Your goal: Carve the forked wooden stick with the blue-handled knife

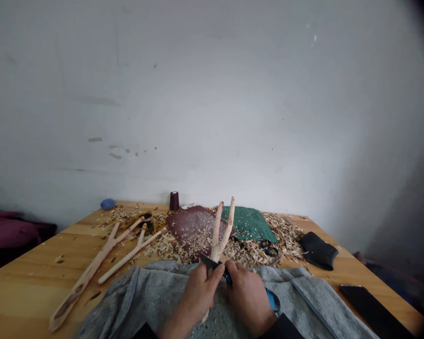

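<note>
Head view shows me two hands busy over a grey cloth (155, 289) at the near edge of a wooden table (24, 287). The left hand (199, 285) is wrapped around a pale forked stick (216, 250). The stick leans up between the hands, with its two prongs pointing to the wall, and its low end peeks out between the arms. The right hand (247, 292) grips a knife (208, 261), whose dark blade lies across the stick just below the fork. The left thumb is right beside the blade, but I can't tell if it touches.

I think the step in hand is shaving the stick smooth, since wood chips (286, 230) lie all over. The next stroke seems to call for a tight left hold, a gentle push, and fingers kept away from the sharp edge. The fork joint looks like a tricky spot, where the blade could catch.

Off to the left, a big forked stick (92, 269) and a smaller forked stick (124, 260) lie on the wood. Past the hands are a dark red sheet (191, 223) and a green sheet (252, 223), both sprinkled with chips.
</note>
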The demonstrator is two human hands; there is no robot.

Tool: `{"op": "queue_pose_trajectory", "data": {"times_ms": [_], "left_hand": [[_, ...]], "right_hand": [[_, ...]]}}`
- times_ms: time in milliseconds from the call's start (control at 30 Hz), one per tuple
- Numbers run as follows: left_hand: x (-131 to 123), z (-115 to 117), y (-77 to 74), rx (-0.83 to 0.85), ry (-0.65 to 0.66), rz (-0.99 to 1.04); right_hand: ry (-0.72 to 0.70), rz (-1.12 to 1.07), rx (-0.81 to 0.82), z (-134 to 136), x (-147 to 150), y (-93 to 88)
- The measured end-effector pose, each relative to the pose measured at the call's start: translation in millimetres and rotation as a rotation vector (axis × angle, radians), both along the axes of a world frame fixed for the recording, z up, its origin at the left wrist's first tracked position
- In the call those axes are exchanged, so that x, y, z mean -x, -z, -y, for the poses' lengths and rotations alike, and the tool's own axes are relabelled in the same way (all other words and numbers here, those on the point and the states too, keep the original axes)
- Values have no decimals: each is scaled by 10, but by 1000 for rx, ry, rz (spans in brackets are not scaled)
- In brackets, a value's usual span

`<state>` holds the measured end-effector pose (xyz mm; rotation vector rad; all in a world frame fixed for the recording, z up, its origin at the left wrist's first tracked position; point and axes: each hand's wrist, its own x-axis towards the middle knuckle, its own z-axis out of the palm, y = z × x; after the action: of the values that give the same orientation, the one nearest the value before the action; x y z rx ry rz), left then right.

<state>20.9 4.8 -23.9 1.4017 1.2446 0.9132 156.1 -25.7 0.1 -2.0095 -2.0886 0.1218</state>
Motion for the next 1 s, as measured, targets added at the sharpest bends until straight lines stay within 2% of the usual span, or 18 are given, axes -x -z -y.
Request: {"op": "queue_pose_trajectory", "data": {"times_ms": [67, 167, 400, 567, 800, 1000], "left_hand": [[-4, -30, 77, -77, 6, -22], [-8, -56, 138, -90, 20, -14], [5, -18, 26, -55, 8, -28], [1, -9, 43, -24, -2, 9], [2, -11, -11, -32, 30, 0], [-14, -11, 55, -5, 41, 56]], "right_hand": [[-10, -12, 18, -1, 5, -6], [-6, -18, 23, 7, 17, -12], [40, 65, 17, 27, 44, -23], [63, 125, -14, 39, 70, -36], [50, 82, -17, 17, 34, 10], [19, 43, -9, 22, 15, -4]]}}
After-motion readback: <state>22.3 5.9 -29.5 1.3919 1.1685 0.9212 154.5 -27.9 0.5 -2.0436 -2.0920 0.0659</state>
